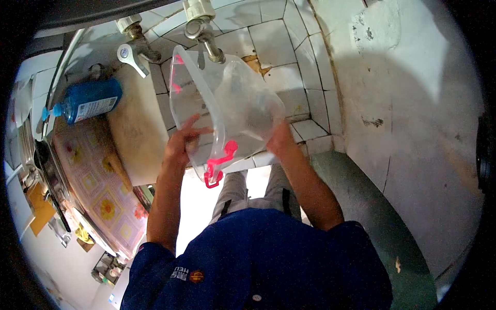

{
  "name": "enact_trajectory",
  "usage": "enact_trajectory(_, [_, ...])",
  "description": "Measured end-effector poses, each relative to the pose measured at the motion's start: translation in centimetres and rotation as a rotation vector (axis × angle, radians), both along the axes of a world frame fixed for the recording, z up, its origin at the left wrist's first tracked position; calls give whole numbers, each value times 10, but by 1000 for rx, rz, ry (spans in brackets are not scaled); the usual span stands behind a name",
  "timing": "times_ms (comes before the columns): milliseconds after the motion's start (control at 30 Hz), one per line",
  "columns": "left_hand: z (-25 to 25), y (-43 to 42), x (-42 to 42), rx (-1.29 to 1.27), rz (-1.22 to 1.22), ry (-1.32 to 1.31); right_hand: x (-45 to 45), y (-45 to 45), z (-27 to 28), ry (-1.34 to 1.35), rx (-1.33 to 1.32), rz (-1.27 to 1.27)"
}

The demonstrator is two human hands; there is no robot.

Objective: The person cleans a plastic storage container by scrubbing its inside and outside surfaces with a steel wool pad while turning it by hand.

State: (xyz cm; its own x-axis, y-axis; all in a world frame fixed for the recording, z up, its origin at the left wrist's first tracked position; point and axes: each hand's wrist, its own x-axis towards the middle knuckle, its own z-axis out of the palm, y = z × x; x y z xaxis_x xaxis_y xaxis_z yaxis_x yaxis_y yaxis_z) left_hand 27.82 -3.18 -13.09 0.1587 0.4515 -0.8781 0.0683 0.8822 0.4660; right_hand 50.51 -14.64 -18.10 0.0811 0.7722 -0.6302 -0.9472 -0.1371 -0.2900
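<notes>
Between my two hands is a translucent plastic container (240, 111), tilted under the right-hand tap. A pinkish-red latch (222, 161) hangs at its lower rim, and more pink parts show along its upper left edge. My left hand (182, 142) holds the container's left side, with some fingers seen against or through the plastic. My right hand (280, 138) grips the right side; its fingers are partly blurred and hidden by the cloudy wall. Just above the container's top edge is the metal tap (205, 41); no clear stream of water can be made out.
A second tap (135, 51) with a white lever is mounted to the left. On the ledge (132, 132) stands a blue bottle (93, 102) with a label. A flower-patterned cloth (95, 181) covers a surface at left. Tiled sink walls (318, 67) surround the taps.
</notes>
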Motion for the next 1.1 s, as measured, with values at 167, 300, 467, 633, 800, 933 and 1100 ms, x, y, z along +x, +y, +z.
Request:
enact_trajectory(167, [15,12,-11,59,-246,-101,-11,7,17,5,-140,168])
enact_trajectory(300, [14,14,-11,65,-296,-65,12,50,-4,130,265,176])
enact_trajectory(467, [-8,17,-24,36,8,-30,-37,18,-5,-482,-7,248])
enact_trajectory(633, [17,19,-22,3,-43,-74,-34,-10,25,-36,-65,29])
enact_trajectory(800, [-26,14,-53,102,-203,-103,-15,10,41,36,-125,-151])
enact_trajectory(933, [8,17,-24,115,-64,-9,-37,-17,43,125,-258,63])
enact_trajectory(1100, [35,22,-32,176,-233,-105,1,-19,40,-328,19,197])
